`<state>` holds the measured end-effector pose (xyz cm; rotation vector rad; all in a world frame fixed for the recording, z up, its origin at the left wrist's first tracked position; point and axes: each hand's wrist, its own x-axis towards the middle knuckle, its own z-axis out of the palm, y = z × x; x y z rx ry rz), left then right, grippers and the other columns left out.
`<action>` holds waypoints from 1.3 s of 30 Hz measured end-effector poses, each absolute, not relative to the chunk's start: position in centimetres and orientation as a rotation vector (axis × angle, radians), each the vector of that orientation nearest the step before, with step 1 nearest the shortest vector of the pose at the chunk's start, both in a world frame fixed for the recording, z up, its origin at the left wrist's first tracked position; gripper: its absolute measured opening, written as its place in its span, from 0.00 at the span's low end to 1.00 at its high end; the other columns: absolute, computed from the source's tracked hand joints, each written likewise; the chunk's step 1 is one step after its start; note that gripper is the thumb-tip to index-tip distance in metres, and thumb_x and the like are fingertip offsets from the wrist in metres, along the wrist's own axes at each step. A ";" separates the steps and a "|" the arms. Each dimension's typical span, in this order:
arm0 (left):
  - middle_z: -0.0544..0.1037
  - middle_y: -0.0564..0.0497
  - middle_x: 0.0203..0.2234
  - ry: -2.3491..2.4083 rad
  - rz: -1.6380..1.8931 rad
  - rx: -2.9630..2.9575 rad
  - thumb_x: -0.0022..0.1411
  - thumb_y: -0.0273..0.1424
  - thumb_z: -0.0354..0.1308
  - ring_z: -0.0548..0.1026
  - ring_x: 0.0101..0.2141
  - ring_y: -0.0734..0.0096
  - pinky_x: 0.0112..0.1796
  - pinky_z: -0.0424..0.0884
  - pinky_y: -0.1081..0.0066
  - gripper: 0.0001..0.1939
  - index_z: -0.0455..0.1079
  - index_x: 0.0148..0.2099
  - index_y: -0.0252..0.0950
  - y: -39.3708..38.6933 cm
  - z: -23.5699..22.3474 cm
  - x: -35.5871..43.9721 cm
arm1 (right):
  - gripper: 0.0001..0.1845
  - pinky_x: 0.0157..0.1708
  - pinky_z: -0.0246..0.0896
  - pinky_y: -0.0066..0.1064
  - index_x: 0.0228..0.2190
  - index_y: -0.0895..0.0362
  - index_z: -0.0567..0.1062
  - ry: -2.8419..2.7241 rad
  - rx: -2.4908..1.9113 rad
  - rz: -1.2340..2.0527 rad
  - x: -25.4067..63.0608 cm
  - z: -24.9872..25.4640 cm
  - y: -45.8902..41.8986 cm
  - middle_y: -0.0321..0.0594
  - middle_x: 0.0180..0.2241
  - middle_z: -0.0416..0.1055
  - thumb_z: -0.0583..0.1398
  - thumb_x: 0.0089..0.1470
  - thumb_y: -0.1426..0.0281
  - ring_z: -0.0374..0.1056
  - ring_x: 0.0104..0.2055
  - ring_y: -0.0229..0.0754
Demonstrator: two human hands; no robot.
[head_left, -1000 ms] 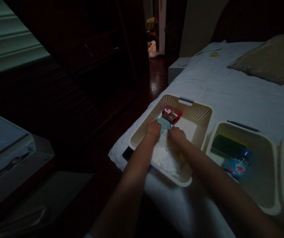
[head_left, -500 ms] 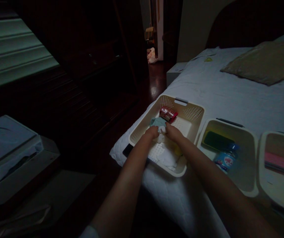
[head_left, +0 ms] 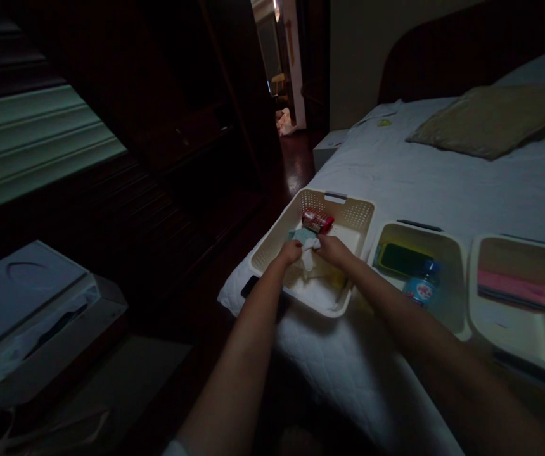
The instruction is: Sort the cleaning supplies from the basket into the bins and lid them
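Head view: both hands are inside the basket [head_left: 360,214], near each other but apart, with a white cloth [head_left: 307,254] bunched between them. The left hand [head_left: 291,252] has its fingers curled in, pinching the cloth's left side; the right hand [head_left: 332,249] is likewise closed on its right side, and a loose end hangs down between them. A green cloth [head_left: 301,235] lies just beyond the fingers in the basket; whether it joins the white one I cannot tell. Behind that, against the basket's far part, is a red packet [head_left: 317,221]. Right of the basket stands a bin [head_left: 449,304] with a bottle [head_left: 422,289] and a sponge [head_left: 404,259].
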<state>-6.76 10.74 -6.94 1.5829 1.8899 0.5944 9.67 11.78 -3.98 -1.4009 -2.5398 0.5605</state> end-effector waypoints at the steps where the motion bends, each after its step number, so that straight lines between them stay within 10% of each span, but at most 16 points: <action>1: 0.79 0.45 0.32 1.883 0.651 1.536 0.51 0.21 0.53 0.76 0.34 0.69 0.40 0.71 0.71 0.11 0.75 0.36 0.28 10.7 -6.7 -6.8 | 0.17 0.43 0.59 0.27 0.48 0.61 0.73 -2.519 -1.377 0.550 9.8 -3.3 11.5 0.49 0.47 0.74 0.56 0.58 0.70 0.70 0.49 0.46; 15: 0.76 0.48 0.30 1.545 1.095 0.967 0.59 0.34 0.50 0.73 0.29 0.75 0.37 0.72 0.73 0.11 0.69 0.37 0.33 6.4 -1.4 -8.4 | 0.13 0.36 0.61 0.30 0.35 0.62 0.76 -2.089 -1.100 0.646 11.7 3.4 9.9 0.45 0.33 0.76 0.56 0.55 0.67 0.70 0.35 0.43; 26: 0.77 0.46 0.33 1.550 0.931 1.075 0.59 0.35 0.51 0.75 0.31 0.73 0.41 0.71 0.69 0.11 0.69 0.35 0.33 3.4 0.7 -7.1 | 0.12 0.49 0.60 0.36 0.37 0.60 0.78 -2.045 -1.105 0.448 13.4 6.6 8.2 0.49 0.44 0.73 0.56 0.55 0.71 0.68 0.47 0.47; 39: 0.75 0.42 0.49 1.390 1.005 1.374 0.45 0.17 0.56 0.74 0.48 0.65 0.49 0.68 0.65 0.24 0.69 0.48 0.32 2.5 2.3 -1.0 | 0.10 0.40 0.63 0.33 0.33 0.58 0.77 -1.685 -0.869 0.443 16.1 10.5 7.0 0.40 0.33 0.76 0.58 0.50 0.68 0.71 0.37 0.43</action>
